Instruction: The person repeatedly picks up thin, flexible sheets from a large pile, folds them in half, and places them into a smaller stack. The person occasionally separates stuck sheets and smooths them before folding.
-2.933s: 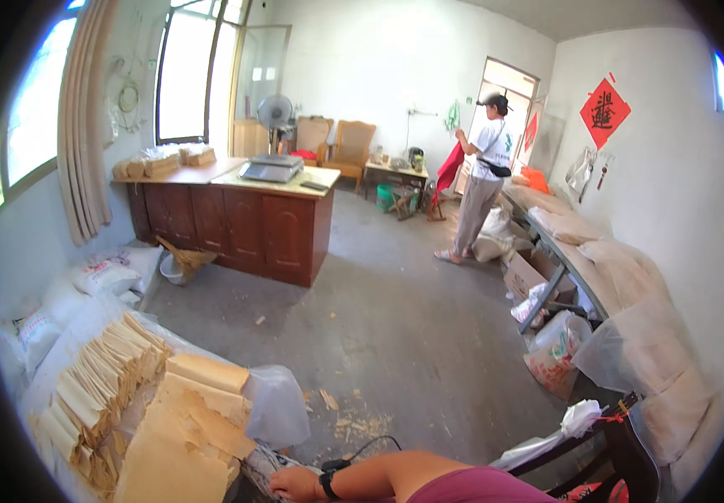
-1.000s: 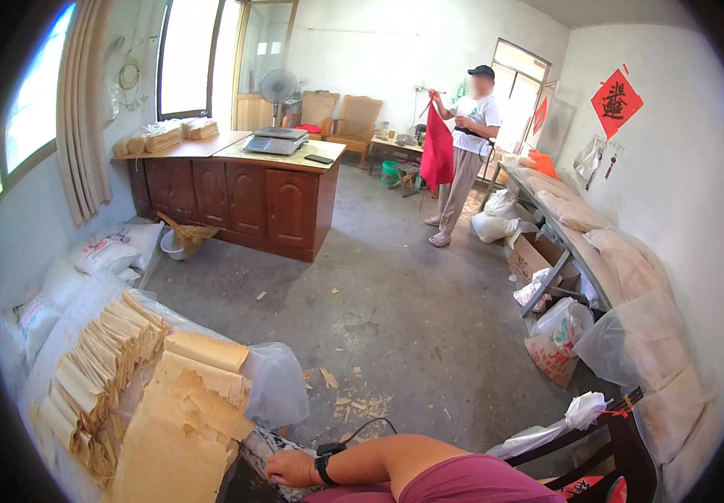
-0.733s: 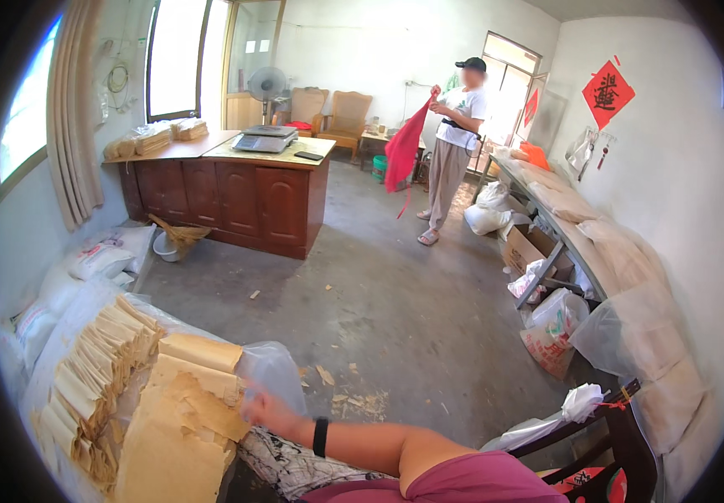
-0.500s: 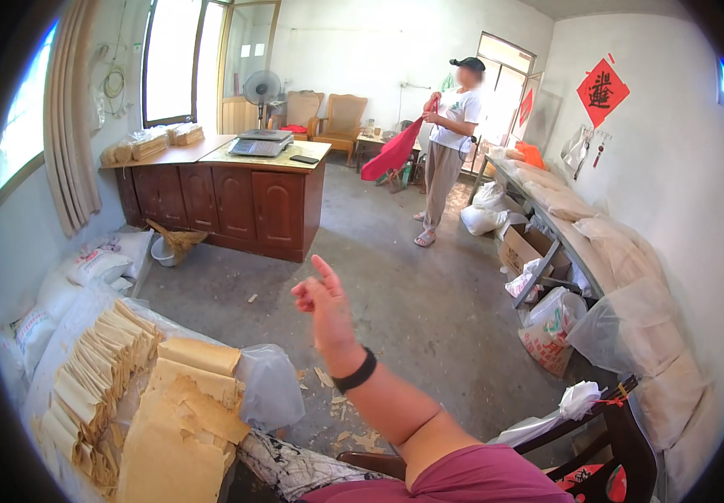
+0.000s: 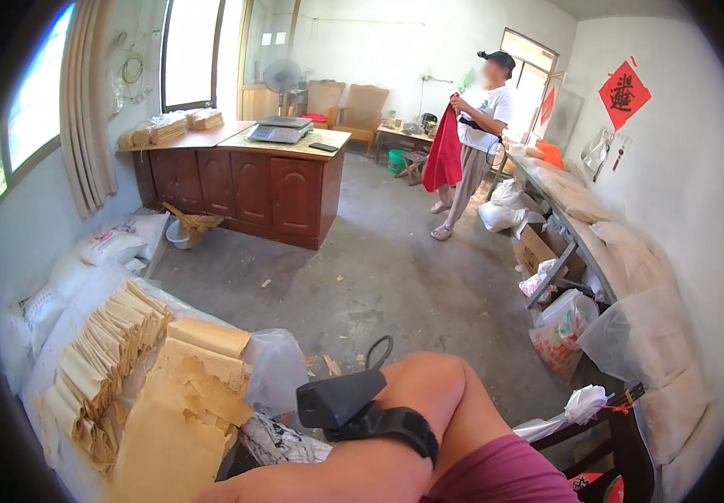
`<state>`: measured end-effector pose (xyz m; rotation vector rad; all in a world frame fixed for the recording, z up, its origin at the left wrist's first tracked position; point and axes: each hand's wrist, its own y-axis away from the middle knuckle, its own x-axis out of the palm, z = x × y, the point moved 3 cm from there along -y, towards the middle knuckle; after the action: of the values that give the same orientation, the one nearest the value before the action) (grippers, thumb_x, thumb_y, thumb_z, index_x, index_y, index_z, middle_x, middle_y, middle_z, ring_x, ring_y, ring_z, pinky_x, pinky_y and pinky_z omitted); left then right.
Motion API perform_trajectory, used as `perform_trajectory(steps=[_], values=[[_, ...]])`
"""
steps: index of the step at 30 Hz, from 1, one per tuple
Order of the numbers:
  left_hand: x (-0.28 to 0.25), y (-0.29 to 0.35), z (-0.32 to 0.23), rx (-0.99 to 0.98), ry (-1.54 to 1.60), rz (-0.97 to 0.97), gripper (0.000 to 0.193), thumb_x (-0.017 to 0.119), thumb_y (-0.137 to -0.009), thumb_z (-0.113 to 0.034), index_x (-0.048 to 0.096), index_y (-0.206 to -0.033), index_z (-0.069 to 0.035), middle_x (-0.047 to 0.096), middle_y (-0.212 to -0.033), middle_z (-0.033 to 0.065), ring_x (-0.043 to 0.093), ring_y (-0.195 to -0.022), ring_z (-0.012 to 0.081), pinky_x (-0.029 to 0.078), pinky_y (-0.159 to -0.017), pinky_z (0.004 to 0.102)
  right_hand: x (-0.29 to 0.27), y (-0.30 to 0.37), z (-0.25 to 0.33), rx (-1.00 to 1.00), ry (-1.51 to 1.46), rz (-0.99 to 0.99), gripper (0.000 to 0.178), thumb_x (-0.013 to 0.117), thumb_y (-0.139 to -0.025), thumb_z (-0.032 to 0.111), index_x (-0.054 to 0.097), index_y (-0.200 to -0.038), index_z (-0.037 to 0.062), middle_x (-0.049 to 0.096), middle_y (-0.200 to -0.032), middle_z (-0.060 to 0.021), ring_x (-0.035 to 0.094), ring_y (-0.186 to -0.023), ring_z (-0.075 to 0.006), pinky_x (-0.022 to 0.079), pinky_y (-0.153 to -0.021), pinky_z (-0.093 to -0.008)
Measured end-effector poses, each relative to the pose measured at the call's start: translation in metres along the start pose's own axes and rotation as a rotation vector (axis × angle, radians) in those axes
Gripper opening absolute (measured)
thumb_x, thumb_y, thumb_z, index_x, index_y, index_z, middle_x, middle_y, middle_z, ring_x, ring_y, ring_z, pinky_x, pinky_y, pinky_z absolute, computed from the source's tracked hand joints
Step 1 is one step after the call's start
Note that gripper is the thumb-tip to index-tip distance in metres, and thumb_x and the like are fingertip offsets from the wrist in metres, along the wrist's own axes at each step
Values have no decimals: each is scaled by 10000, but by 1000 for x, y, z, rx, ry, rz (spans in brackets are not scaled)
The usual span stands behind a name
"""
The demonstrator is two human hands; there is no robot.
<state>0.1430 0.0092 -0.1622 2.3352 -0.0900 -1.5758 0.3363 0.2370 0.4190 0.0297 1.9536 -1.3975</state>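
Note:
My right arm (image 5: 454,402) is bent, coming from a purple-red sleeve (image 5: 500,474) at the lower edge. Around its wrist runs a black strap (image 5: 404,429) bearing a black box-shaped device (image 5: 337,398) with a looped cord. Only a bare, close-up part of the limb reaches the bottom edge, and the fingers of my right hand are out of sight. My left hand does not show. Left of the arm lie a stack of tan, thin brittle sheets (image 5: 165,411) and a row of folded tan sheets (image 5: 111,360), on clear plastic.
Further back, a person (image 5: 483,117) holds a red cloth (image 5: 443,155). A brown cabinet desk (image 5: 245,189) carries a scale (image 5: 280,130). Along the right wall, a long bench (image 5: 576,226) holds plastic-covered packs; sacks and a cardboard box (image 5: 538,251) sit below. A dark wooden chair (image 5: 630,444) stands close right.
My right hand, earlier stretched forward with the index finger pointing, has been drawn back with the arm bent. The person's red cloth now hangs straighter down. The view has shifted slightly.

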Motion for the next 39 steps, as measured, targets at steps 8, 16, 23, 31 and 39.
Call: perform_trajectory(steps=[8, 16, 23, 31, 39], values=[[-6, -4, -5, 7, 2, -39, 444, 621, -984, -272, 587, -1353, -27, 612, -1277, 228, 574, -1190, 382, 474, -1010, 446, -41, -2, 22, -76, 145, 10, 151, 619, -973, 109, 681, -1108, 133, 692, -974, 5, 657, -827, -157, 500, -763, -336], [-16, -2, -3, -11, 1, -80, 420, 628, -992, -279, 611, -1328, -28, 643, -1237, 224, 606, -1152, 378, 497, -982, 437, -83, -8, 53, -158, 349, -38, 152, 583, -981, 116, 670, -1093, 170, 681, -933, 51, 641, -782, -107, 480, -745, -300], [-35, -7, -13, 1, 11, -131, 400, 635, -998, -285, 633, -1306, -29, 670, -1201, 220, 634, -1118, 374, 517, -958, 430, -91, -2, 77, -275, 531, -438, 163, 551, -988, 123, 660, -1079, 203, 672, -897, 91, 628, -743, -64, 462, -730, -268], [-137, 9, -30, 85, -19, -538, 380, 642, -1006, -291, 657, -1281, -30, 701, -1161, 216, 667, -1080, 370, 540, -930, 422, -49, 62, 3, 311, 57, -112, 211, 612, -876, 54, 729, -1048, 86, 668, -861, -54, 655, -760, -260, 523, -673, -367], [-226, -5, -6, -193, -176, -790, 620, 724, -914, -481, 634, -1330, -31, 662, -1269, 245, 610, -1201, 407, 486, -1033, 505, 204, 275, -17, 1495, -1137, -95, 242, 520, -1030, 95, 694, -1194, 50, 677, -885, 3, 628, -808, -71, 522, -738, -232]])
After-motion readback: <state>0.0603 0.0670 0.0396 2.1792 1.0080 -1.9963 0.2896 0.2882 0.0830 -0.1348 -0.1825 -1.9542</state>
